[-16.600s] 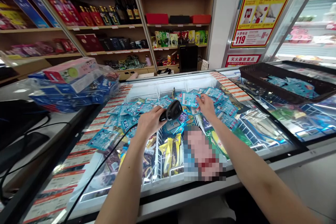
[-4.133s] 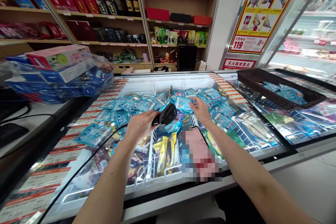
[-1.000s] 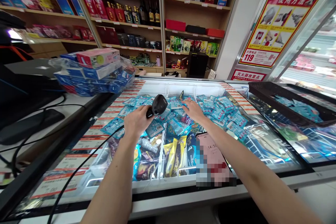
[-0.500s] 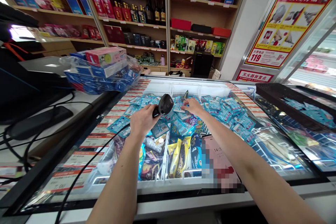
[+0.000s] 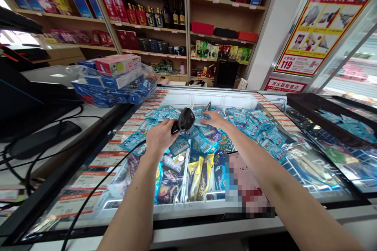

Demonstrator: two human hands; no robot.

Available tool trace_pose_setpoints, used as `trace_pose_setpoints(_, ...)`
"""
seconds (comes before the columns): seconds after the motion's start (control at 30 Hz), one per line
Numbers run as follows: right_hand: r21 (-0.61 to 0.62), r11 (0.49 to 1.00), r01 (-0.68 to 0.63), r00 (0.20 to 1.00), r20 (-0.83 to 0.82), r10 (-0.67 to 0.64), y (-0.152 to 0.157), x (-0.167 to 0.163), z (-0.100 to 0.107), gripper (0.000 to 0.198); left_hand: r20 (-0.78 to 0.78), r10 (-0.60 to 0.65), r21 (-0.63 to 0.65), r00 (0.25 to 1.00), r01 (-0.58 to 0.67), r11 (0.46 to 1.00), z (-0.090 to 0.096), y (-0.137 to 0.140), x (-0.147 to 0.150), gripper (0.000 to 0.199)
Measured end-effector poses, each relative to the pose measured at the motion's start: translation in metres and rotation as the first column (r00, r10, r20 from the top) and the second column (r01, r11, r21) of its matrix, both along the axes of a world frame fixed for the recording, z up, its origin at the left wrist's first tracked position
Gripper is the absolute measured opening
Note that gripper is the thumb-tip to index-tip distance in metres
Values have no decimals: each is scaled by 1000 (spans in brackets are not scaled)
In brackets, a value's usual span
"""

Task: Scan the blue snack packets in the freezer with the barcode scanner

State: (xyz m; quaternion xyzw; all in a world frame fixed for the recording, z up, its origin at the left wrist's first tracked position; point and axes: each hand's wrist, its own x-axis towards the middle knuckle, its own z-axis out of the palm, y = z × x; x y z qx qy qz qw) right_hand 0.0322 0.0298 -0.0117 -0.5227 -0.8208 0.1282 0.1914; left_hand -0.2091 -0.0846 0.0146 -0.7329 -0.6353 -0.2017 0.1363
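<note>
My left hand point(image 5: 161, 135) is wrapped round the handle of a black barcode scanner point(image 5: 186, 119), its head pointing right and its cable trailing down to the left. My right hand point(image 5: 214, 119) reaches over a spread of small light-blue packets point(image 5: 205, 141). Its fingers are stretched out and apart just above or on the packets; whether they touch one I cannot tell. More blue packets point(image 5: 259, 119) lie right of that hand. A phone point(image 5: 246, 176), partly blurred out, lies under my right forearm.
The packets lie over a chest freezer point(image 5: 173, 216) holding yellow-wrapped ice creams point(image 5: 206, 174) in wire baskets. Price labels point(image 5: 78, 204) line its left side. Plastic-wrapped boxes point(image 5: 118, 80) stand at the left. A dark tray point(image 5: 318, 115) holds blue packets at the right. Stocked shelves point(image 5: 153, 26) stand behind.
My right hand's fingers have loosened and lifted slightly from the packets. My left hand keeps the scanner in nearly the same spot, its head tipped a little.
</note>
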Motion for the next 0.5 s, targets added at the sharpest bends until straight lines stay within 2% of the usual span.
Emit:
trace_pose_setpoints(0.13, -40, 999, -6, 1000, -9, 5, 2, -2, -2, 77, -3, 6, -2, 1000, -6, 1000, -1, 2, -2, 37)
trace_pose_setpoints(0.23, -51, 997, 57, 998, 5, -57, 5, -5, -2, 82, -18, 3, 11, 1000, -3, 1000, -2, 2, -2, 37)
trace_pose_setpoints(0.37, -52, 969, 244, 966, -80, -247, 3, -1, 3, 73, -21, -8, 25, 1000, 8, 1000, -2, 2, -3, 37)
trace_pose_setpoints(0.43, -63, 943, 325, 927, -174, -332, 0, 8, 6, 66, -25, -20, 23, 999, 20, 1000, -1, 1, -2, 37)
trace_pose_setpoints(0.5, -47, 930, 366, 884, -297, -362, -5, 21, 11, 59, -39, -36, 18, 999, 36, 999, -1, 1, 1, 38)
